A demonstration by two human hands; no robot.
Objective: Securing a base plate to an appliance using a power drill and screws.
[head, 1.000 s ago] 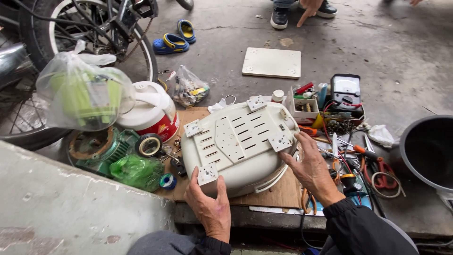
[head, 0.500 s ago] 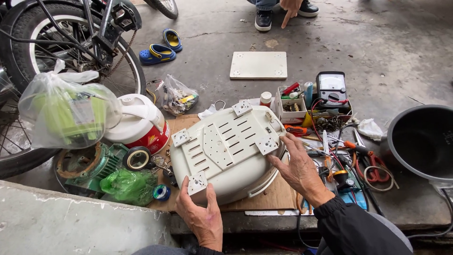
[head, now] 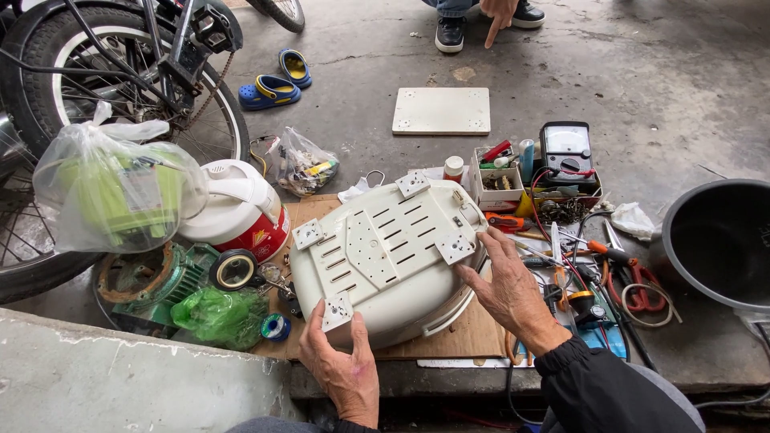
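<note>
Two hands: left hand (head: 343, 370) and right hand (head: 507, 286), fingers spread flat on upturned cooker (head: 385, 256).
Box (head: 501, 178): small tools.
Bag (head: 112, 192): green appliance.

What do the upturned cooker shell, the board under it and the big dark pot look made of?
Cooker shell: likely moulded plastic, cream, smooth with slotted vents; both hands rest on it. Board: cardboard by its flat brown matte face. Pot: probably coated metal, dark with a thin, dully shining rim.
</note>
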